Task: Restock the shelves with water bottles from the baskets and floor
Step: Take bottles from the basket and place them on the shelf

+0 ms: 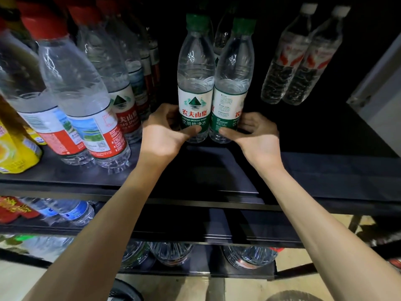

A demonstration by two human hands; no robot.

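Observation:
Two green-capped water bottles stand upright side by side on the dark shelf [217,170]. My left hand [165,135] grips the base of the left green-label bottle [195,83], thumb across its front. My right hand [258,135] grips the base of the right green-label bottle [233,83] in the same way. Both bottles touch each other and their bottoms rest on the shelf. A further bottle stands behind them, mostly hidden.
Red-capped water bottles [86,101] crowd the shelf's left side, next to a yellow drink bottle [15,153]. Two white-capped bottles [301,59] stand at the back right. Lower shelves hold blue-label bottles [71,211] and large bottles [173,253].

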